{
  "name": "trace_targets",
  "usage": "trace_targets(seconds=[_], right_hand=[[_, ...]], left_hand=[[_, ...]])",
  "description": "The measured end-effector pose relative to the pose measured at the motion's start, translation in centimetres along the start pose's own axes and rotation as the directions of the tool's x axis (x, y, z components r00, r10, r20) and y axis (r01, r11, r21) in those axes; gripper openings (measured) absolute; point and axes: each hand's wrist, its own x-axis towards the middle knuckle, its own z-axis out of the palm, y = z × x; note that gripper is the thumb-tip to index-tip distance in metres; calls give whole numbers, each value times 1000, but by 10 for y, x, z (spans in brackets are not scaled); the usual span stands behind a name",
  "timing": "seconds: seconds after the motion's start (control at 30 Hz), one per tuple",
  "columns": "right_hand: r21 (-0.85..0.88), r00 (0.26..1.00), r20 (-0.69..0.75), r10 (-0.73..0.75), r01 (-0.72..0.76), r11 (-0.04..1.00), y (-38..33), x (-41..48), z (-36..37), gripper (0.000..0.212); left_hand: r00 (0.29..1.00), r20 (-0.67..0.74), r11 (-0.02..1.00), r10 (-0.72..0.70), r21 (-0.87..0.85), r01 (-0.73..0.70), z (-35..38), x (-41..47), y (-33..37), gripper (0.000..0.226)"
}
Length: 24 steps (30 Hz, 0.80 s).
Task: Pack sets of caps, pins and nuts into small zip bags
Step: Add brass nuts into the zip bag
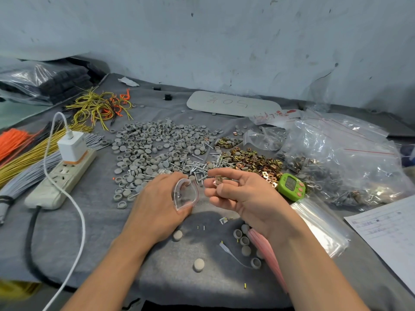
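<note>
Step in hand, by judgement: dropping one square nut into the small zip bag. Both found just left of the green timer, bag beyond nut, barely apart. Gripped by the left hand: the bag, fingers curled round its side, mouth bowed open toward the nut. Pinched by the right hand: the nut, thumb against fingertips; anything more in that palm, cannot tell. To do it well: squeeze the bag's edges to hold the mouth round; bring the nut right over the opening before letting go; slide it in flat to avoid snagging the zip rail; check for caps and pin before sealing. Counts: one bag in hand, faint metal glint inside, kind unclear; one nut in hand; one timer. Behind and left of the timer, past counting: cap heap, pin heap, nut heap. Nearer than the timer and left of it: about seven loose caps. Just right of the timer and nearer: one stack of empty zip bags, number unreadable. Far left of the timer: one power strip, one white charger plugged in.
</note>
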Motion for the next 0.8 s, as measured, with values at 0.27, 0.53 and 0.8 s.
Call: trace_targets(seconds=[0.27, 0.53, 0.8], right_hand=[[-292, 985, -55, -165, 142, 946, 7, 1, 11, 41], [-441, 974, -114, -196, 128, 888, 13, 2, 24, 30], [-609, 960, -208, -188, 23, 793, 15, 4, 35, 14]], left_hand=[[1000, 19, 1000, -13, 8, 13, -3, 1, 3, 52], [994, -67, 991, 90, -95, -96, -15, -8, 14, 74], [948, -245, 970, 203, -80, -228, -11, -13, 14, 33]])
